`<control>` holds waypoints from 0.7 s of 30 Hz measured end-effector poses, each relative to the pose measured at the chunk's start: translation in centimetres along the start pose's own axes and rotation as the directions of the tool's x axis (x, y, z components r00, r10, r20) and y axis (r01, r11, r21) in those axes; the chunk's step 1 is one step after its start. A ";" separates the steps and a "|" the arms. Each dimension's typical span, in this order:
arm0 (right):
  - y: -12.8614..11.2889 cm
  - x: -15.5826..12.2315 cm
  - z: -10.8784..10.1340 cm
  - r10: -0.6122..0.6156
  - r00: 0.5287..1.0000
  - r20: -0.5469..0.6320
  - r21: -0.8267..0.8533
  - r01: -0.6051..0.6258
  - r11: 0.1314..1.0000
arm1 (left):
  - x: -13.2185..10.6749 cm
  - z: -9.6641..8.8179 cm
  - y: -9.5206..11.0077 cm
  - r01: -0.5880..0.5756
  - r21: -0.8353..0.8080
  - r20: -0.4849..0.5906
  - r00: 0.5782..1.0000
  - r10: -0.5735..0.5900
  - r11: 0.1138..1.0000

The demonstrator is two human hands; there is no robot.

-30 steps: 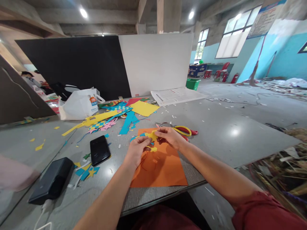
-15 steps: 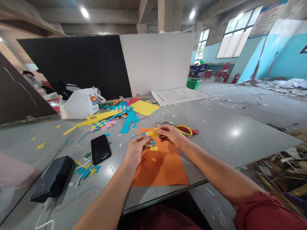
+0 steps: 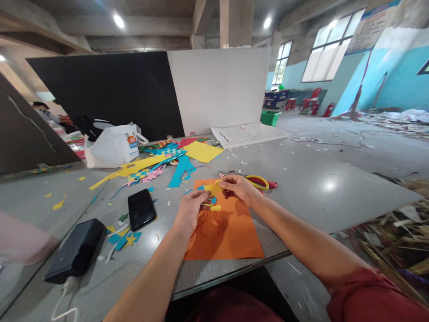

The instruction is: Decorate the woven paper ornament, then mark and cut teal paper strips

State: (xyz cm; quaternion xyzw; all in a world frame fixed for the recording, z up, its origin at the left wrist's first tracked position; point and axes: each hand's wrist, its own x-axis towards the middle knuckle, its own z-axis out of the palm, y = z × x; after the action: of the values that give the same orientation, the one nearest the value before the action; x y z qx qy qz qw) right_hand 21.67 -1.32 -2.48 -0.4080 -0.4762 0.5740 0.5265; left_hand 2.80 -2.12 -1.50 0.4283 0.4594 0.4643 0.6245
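When thin yellow paper (image 3: 212, 188) is pinched over an orange sheet (image 3: 231, 237), small scraps lie all around

A concrete hall (image 3: 124, 27) holds a long grey table (image 3: 311, 201). On the far part of this table stand a white plastic bag (image 3: 112, 147) and a heap of coloured paper scraps (image 3: 174, 163). Nearer to the person lie a black smartphone (image 3: 142, 209) and a black power bank (image 3: 75, 250), and just beside the right hand are scissors with yellow and red handles (image 3: 258, 182).

The orange sheet lies flat near the table's front edge. The yellow paper is held over its upper part, and I cannot tell if it touches the sheet. The left hand (image 3: 190, 210) has its fingers closed on the paper's left side, and the right hand (image 3: 238, 190) pinches the upper edge between thumb and fingers. Neither hand is spread.

This paper seems very light and soft, and not slippery, but its narrow parts can probably bend or tear easily. It is better to take hold at the widest part, with a gentle pinch, and not by a thin strip.
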 end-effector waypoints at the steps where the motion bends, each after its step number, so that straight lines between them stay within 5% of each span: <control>1: 0.0 0.0 0.0 -0.003 1.000 0.001 -0.003 0.003 1.000 | 0.0 0.0 0.0 0.003 0.016 0.005 1.000 -0.003 1.000; 15: -0.2 -0.1 -0.1 -0.036 0.999 -0.011 -0.058 0.036 0.998 | -0.3 0.6 -1.6 -0.027 0.379 0.246 0.967 -0.073 0.925; 21: 0.0 0.0 -0.2 -0.055 0.998 0.005 -0.128 0.055 0.990 | -0.4 0.7 -1.9 -0.099 0.473 0.258 0.966 -0.030 0.875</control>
State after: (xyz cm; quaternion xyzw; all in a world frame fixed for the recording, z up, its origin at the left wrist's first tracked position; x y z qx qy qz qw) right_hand 21.84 -1.30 -2.55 -0.4271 -0.5235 0.5279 0.5146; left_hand 3.74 -2.94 -3.12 0.6350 0.4678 0.2871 0.5436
